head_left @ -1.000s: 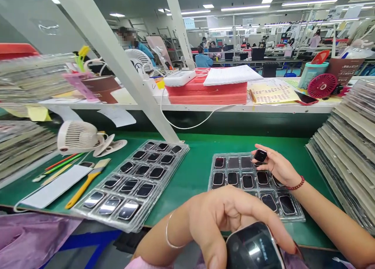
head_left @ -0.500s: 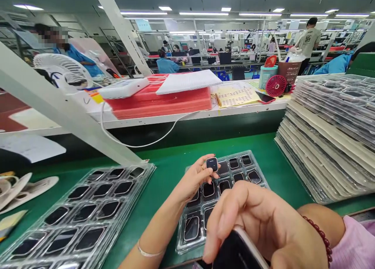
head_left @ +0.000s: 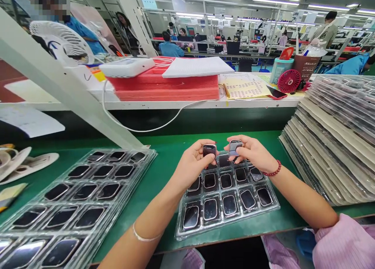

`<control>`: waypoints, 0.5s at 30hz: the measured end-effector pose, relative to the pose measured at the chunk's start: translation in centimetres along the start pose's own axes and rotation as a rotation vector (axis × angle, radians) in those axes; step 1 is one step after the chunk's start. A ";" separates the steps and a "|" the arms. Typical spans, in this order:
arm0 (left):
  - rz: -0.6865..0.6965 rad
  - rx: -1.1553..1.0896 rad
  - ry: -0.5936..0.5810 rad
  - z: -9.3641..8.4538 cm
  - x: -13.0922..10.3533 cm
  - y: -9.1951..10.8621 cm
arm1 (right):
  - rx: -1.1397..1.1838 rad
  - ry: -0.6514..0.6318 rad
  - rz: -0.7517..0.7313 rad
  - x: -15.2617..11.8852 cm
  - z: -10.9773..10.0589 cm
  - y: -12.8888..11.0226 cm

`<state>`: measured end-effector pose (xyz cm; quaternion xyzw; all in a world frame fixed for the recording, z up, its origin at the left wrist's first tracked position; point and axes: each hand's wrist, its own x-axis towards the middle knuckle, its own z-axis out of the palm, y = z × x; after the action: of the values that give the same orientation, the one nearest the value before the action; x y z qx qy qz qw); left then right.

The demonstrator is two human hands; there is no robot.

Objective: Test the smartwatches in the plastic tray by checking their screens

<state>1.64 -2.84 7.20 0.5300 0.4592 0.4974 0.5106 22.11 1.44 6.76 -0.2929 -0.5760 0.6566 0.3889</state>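
Note:
Between thumb and fingers, my left hand [head_left: 195, 159] grips a small square dark-faced watch part [head_left: 209, 150]. My right hand [head_left: 253, 152] pinches a similar watch part [head_left: 235, 147], its face greyish with reflections. The two parts are side by side, slightly apart, over the far edge of a clear plastic tray [head_left: 228, 222]. Rows of dark square parts in pale frames, such as one at the near left corner [head_left: 191, 217], lie in its pockets. My hands hide some of the far pockets.
A larger stack of filled trays [head_left: 140, 175] is on the left of the green bench [head_left: 146, 214]. Tall stacked trays [head_left: 331, 144] stand at the right. Behind are a shelf with red foam [head_left: 166, 87], a phone [head_left: 276, 92] and a small fan [head_left: 289, 81]. A slanted white post crosses the left.
My right hand has moved from close to the camera out over the tray, beside my left hand, still holding its watch part. The view has shifted, showing more of the tray.

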 end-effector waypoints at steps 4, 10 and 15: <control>-0.015 0.030 0.004 0.2 -0.3 0.2 | -0.118 -0.033 -0.003 0.3 -0.5 1.1; 0.017 0.039 -0.010 0.5 -0.5 -0.6 | -0.196 -0.037 -0.080 0.1 -0.2 1.3; 0.024 0.016 -0.064 0.6 -0.5 -0.1 | -0.156 -0.036 -0.112 -0.2 0.3 0.4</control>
<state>2.20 -3.35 7.09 0.5552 0.4401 0.4826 0.5150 21.89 1.12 6.39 -0.2779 -0.6476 0.5922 0.3907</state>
